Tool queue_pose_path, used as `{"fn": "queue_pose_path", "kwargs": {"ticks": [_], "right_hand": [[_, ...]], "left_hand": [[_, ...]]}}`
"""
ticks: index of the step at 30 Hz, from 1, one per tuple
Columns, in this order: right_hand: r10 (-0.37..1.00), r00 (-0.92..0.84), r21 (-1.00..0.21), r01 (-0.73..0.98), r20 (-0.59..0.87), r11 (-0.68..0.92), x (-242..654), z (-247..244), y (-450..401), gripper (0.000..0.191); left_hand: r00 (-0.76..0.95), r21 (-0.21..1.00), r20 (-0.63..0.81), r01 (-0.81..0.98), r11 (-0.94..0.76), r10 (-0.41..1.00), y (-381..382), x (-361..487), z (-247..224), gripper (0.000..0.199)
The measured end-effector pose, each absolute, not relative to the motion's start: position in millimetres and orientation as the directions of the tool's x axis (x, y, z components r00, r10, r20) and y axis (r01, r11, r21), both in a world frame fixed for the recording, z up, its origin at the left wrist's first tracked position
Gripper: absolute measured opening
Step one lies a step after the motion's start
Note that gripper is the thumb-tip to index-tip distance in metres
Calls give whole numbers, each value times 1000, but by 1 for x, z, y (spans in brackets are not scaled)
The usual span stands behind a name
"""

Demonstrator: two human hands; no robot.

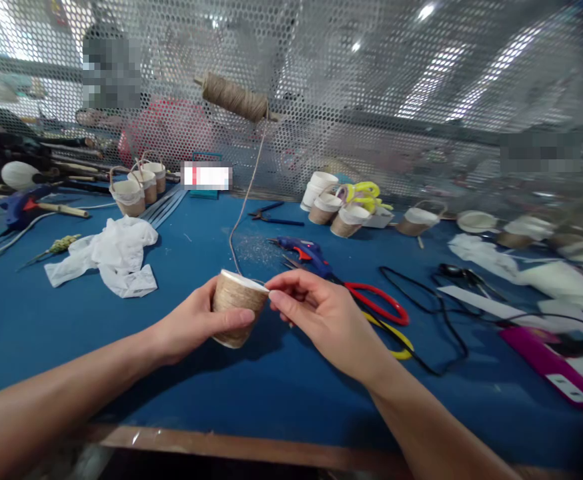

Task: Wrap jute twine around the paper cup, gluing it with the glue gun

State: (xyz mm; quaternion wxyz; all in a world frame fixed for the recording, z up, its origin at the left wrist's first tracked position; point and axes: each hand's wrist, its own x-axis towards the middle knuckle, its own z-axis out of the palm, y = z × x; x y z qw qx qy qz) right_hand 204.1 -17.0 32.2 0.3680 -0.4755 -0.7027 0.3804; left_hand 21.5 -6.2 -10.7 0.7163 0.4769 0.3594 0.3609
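My left hand [199,320] is wrapped round a small white cup [239,303] whose side is covered in brown twine, its thumb lying across the front. The cup tilts slightly, rim up. A strand of twine [245,200] runs down from a spool [234,98] on the mesh to the cup's far rim. At the rim's right side, my right hand [316,307] pinches thumb and forefinger together on the twine; the fingertips hide its end. Just beyond the right hand lies a blue glue gun [304,253], with red-and-yellow-handled scissors [379,301] beside it.
Pliers [276,217] lie at the back middle. White crumpled cloth [114,257] is on the left, near twine-wrapped cups with handles [129,197]. More cups [350,220] stand at the back right. A black cord [454,327] and a purple object [546,363] lie on the right.
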Motion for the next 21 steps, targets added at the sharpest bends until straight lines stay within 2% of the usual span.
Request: {"fn": "queue_pose_path", "kwargs": {"ticks": [17, 21], "right_hand": [[946, -323, -919, 365, 24, 148, 205, 36, -18, 10], [938, -346, -891, 416, 32, 184, 206, 35, -18, 10]], "left_hand": [[539, 910, -199, -208, 359, 818, -7, 20, -9, 51], [541, 901, -201, -226, 371, 817, -10, 22, -10, 63]]}}
